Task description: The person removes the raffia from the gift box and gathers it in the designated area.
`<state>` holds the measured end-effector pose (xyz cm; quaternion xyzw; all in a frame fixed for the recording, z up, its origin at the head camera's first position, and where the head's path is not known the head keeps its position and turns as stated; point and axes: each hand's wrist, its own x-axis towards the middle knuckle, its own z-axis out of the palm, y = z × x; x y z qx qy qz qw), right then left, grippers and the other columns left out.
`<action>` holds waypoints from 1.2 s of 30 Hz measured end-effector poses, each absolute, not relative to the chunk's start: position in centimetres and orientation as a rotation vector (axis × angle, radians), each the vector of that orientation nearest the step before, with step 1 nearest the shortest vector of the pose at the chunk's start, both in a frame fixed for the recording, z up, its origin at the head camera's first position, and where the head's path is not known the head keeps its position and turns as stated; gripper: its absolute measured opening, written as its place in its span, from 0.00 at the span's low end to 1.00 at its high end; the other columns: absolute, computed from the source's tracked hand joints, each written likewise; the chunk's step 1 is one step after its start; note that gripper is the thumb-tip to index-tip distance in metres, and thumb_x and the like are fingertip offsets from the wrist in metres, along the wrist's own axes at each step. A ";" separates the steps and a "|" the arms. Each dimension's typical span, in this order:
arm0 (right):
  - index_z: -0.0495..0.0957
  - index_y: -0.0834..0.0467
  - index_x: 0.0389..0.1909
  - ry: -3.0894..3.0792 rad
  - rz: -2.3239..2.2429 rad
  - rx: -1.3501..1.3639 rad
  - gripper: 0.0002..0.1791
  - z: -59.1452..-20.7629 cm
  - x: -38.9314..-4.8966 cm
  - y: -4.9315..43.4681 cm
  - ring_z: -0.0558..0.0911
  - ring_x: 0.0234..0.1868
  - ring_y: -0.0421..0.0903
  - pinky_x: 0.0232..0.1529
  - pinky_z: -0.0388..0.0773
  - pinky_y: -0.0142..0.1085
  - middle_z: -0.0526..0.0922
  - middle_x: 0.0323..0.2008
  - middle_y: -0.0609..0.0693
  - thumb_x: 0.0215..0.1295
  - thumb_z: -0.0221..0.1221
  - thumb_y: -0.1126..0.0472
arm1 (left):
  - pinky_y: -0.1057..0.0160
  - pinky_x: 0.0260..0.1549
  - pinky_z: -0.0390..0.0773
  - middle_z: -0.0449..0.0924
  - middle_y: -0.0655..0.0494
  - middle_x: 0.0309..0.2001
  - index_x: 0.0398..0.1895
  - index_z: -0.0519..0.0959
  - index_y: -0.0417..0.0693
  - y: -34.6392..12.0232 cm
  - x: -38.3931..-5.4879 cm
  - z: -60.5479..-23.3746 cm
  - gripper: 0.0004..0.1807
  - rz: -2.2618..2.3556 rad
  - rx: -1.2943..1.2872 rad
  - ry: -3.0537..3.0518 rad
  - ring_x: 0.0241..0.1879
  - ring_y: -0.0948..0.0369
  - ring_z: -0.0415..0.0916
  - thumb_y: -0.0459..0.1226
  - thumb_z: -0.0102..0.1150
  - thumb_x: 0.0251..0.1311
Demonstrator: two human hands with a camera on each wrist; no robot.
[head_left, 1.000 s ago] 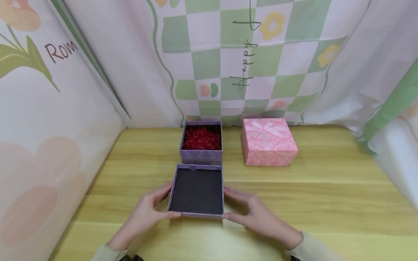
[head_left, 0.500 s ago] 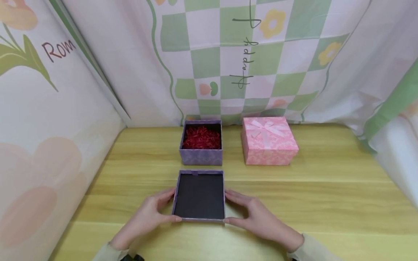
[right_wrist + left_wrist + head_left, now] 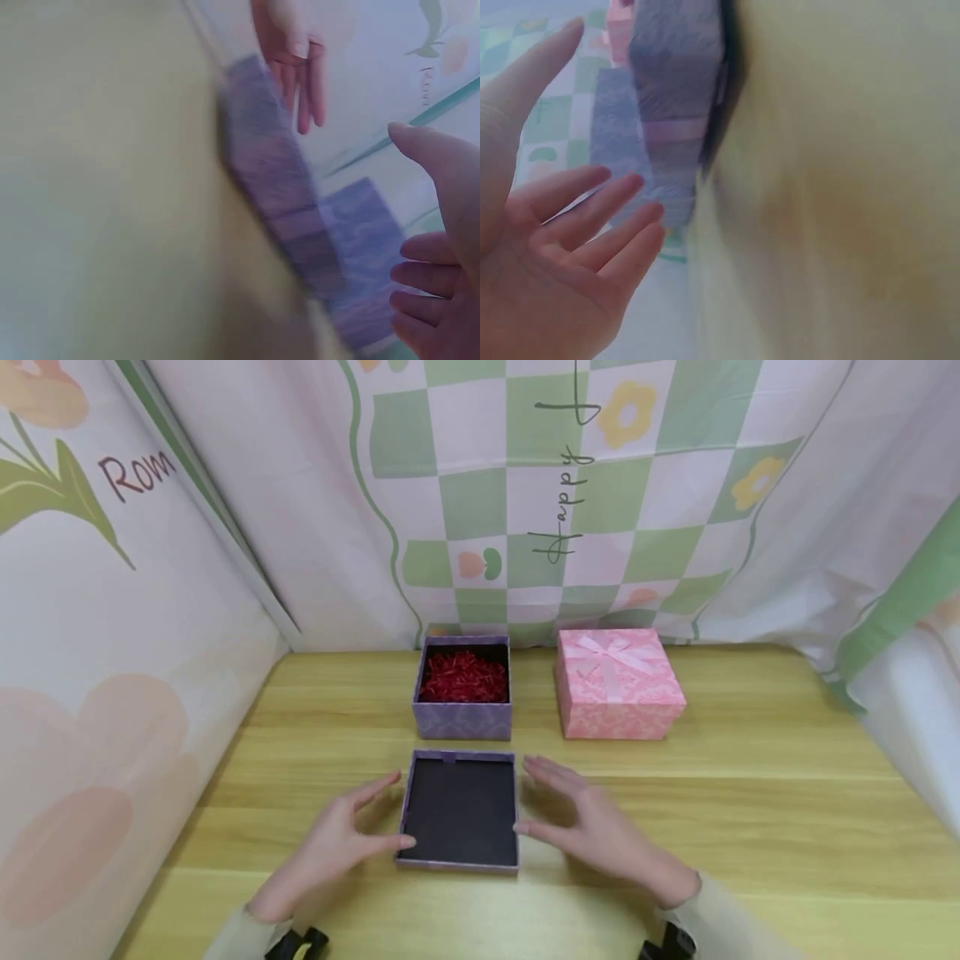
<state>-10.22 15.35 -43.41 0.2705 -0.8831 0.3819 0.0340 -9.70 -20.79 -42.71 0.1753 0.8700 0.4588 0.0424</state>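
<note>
A square purple box lid point(image 3: 457, 810) with a black inside lies hollow side up on the table. To its left, my left hand point(image 3: 337, 835) is spread with straight fingers; the left wrist view shows a gap between the fingers and the lid's side point(image 3: 676, 82). My right hand point(image 3: 592, 835) is likewise spread on the other side, its fingers apart from the lid's side point(image 3: 270, 165) in the right wrist view. Just behind the lid stands the purple box point(image 3: 462, 722), lidless, with red shredded paper point(image 3: 463, 678) inside.
Right of the purple box stands a lidded pink gift box point(image 3: 621, 685) with a ribbon bow. A wooden table point(image 3: 780, 810) bears everything. Behind it hangs a green-and-white checked curtain point(image 3: 540, 502), and a printed white cloth point(image 3: 150, 643) borders the left side.
The lid came toward me, away from the purple box, and was set down on the table. Both hands have since let go of it and lifted slightly off its sides.
</note>
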 end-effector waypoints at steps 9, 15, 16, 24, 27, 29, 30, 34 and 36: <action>0.52 0.56 0.81 -2.767 0.883 0.731 0.56 -39.5 -16.4 13.5 0.51 0.78 0.56 0.73 0.53 0.58 0.48 0.80 0.52 0.63 0.58 0.27 | 0.41 0.67 0.62 0.65 0.48 0.73 0.77 0.66 0.47 -21.3 -12.1 -40.1 0.50 1.323 0.655 2.876 0.71 0.45 0.63 0.54 0.77 0.52; 0.42 0.62 0.81 -2.937 0.685 0.553 0.67 -39.0 -20.6 11.0 0.37 0.80 0.52 0.77 0.41 0.50 0.36 0.81 0.57 0.59 0.44 0.15 | 0.43 0.68 0.63 0.65 0.48 0.73 0.77 0.65 0.47 -21.0 -13.6 -38.8 0.48 1.267 0.702 2.943 0.71 0.47 0.63 0.53 0.75 0.56; 0.41 0.63 0.81 -2.956 0.651 0.521 0.68 -39.0 -21.3 10.6 0.35 0.80 0.52 0.77 0.39 0.49 0.36 0.81 0.58 0.58 0.43 0.14 | 0.43 0.68 0.63 0.65 0.49 0.73 0.77 0.65 0.48 -20.8 -13.8 -38.5 0.48 1.252 0.709 2.945 0.71 0.48 0.63 0.54 0.74 0.57; 0.37 0.65 0.80 -2.997 0.504 0.385 0.73 -39.2 -24.2 8.7 0.33 0.80 0.56 0.77 0.33 0.49 0.33 0.80 0.60 0.53 0.43 0.11 | 0.46 0.70 0.61 0.60 0.53 0.75 0.79 0.63 0.51 -19.5 -14.4 -37.1 0.47 1.223 0.781 2.911 0.73 0.51 0.59 0.56 0.70 0.60; 0.37 0.65 0.80 -3.011 0.517 0.384 0.73 -39.4 -24.5 8.5 0.33 0.79 0.57 0.77 0.35 0.50 0.33 0.80 0.61 0.53 0.44 0.12 | 0.45 0.70 0.61 0.60 0.52 0.76 0.79 0.62 0.51 -19.1 -14.6 -36.9 0.45 1.240 0.806 2.920 0.73 0.51 0.59 0.53 0.70 0.62; 0.37 0.66 0.80 -3.015 0.508 0.385 0.73 -39.5 -24.6 8.4 0.34 0.79 0.57 0.77 0.36 0.50 0.33 0.80 0.61 0.53 0.44 0.12 | 0.45 0.69 0.61 0.60 0.52 0.76 0.79 0.62 0.51 -18.8 -14.8 -36.6 0.44 1.250 0.828 2.929 0.73 0.50 0.59 0.52 0.69 0.63; 0.37 0.66 0.80 -3.015 0.501 0.384 0.73 -39.5 -24.6 8.4 0.34 0.80 0.57 0.77 0.36 0.50 0.33 0.80 0.61 0.53 0.44 0.12 | 0.45 0.69 0.61 0.60 0.52 0.76 0.79 0.62 0.52 -18.7 -14.9 -36.4 0.44 1.257 0.835 2.931 0.73 0.50 0.59 0.52 0.69 0.64; 0.37 0.66 0.80 -3.015 0.472 0.393 0.73 -39.6 -24.7 8.4 0.33 0.79 0.57 0.77 0.35 0.50 0.34 0.80 0.61 0.54 0.43 0.12 | 0.46 0.70 0.61 0.60 0.51 0.76 0.79 0.62 0.54 -17.9 -15.7 -35.6 0.42 1.284 0.866 2.944 0.74 0.51 0.58 0.52 0.67 0.66; 0.38 0.66 0.80 -3.018 0.454 0.399 0.73 -39.6 -24.7 8.5 0.33 0.79 0.56 0.77 0.34 0.49 0.34 0.80 0.61 0.54 0.43 0.12 | 0.45 0.70 0.60 0.59 0.51 0.76 0.79 0.62 0.55 -17.6 -16.1 -35.2 0.41 1.291 0.866 2.946 0.74 0.51 0.57 0.54 0.64 0.67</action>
